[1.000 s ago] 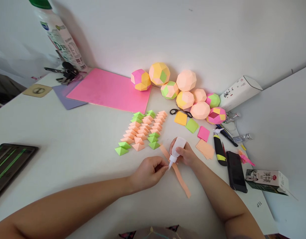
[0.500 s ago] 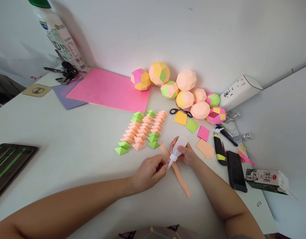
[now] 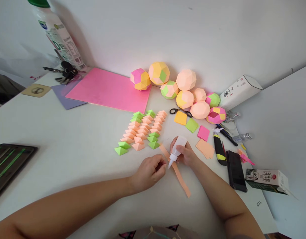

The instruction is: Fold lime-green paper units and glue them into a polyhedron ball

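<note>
My right hand (image 3: 186, 155) is wrapped round a small white glue bottle (image 3: 177, 147), tipped nozzle-down onto a long peach paper strip (image 3: 178, 172) that lies on the white table (image 3: 75, 156). Beside the nozzle, my left hand (image 3: 149, 172) has its fingers curled together at the strip's edge; whether they pinch the strip is hidden. Just beyond the hands lie rows of small folded peach and green paper pieces (image 3: 143, 130).
Several paper polyhedron balls (image 3: 185, 89) sit against the wall, with black scissors (image 3: 180, 111) and coloured paper squares (image 3: 192, 125) in front. A pink sheet (image 3: 108, 89), keys and a tall bottle (image 3: 57, 33) stand at the back left. A phone (image 3: 235, 170), cutter, carton lie right; a tablet (image 3: 8, 162) left.
The glue bottle's nozzle has crept slightly up along the strip, and my left hand's fingers have drawn back a little. Everything else is still.
</note>
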